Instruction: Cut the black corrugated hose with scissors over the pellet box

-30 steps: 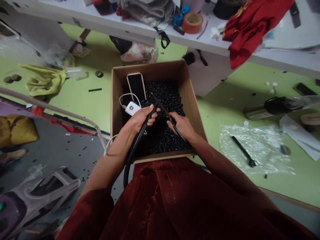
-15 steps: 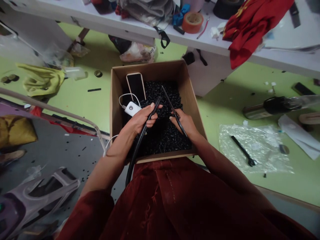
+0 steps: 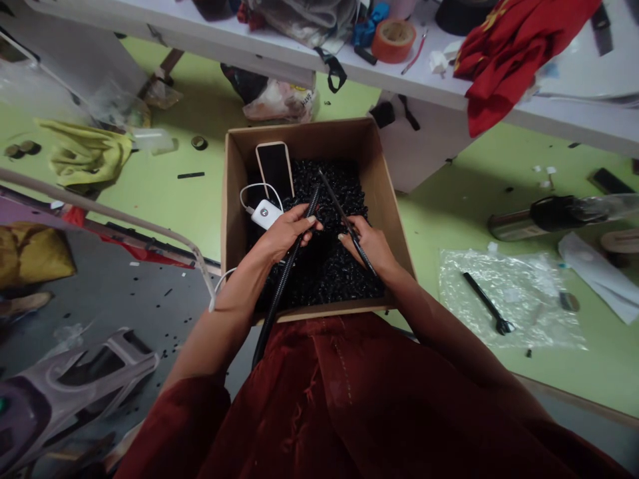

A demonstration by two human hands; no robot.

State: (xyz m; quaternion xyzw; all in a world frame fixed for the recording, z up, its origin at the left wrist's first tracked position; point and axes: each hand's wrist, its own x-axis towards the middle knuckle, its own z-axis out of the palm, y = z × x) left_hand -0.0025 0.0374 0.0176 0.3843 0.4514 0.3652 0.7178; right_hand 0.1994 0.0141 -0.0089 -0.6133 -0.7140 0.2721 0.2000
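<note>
A black corrugated tube point(image 3: 280, 286) runs up from beside my lap. My left hand point(image 3: 284, 236) is closed around it near its upper end. In my right hand point(image 3: 373, 245) is a long, thin dark blade point(image 3: 333, 195), slanting up and left until its tip is close to the tube's upper end. Whether it is a knife or one half of a cutting tool I cannot make out. Both hands are over an open cardboard box point(image 3: 394, 219) holding many small black pieces point(image 3: 339, 283). A phone point(image 3: 275, 169) leans inside, near a white device point(image 3: 266, 214) with a cable.
Beyond the box stands a white bench point(image 3: 424, 83) with orange tape point(image 3: 393, 41) and red cloth point(image 3: 519, 60). On the green surface to the right lie a clear plastic bag point(image 3: 534, 286) and a bottle point(image 3: 514, 225). A yellow-green cloth point(image 3: 90, 153) is at left.
My left hand has shifted slightly, its fingers regripping the tube near the top. The blade's tip is now closer to the tube's end. The whole view has shifted a little.
</note>
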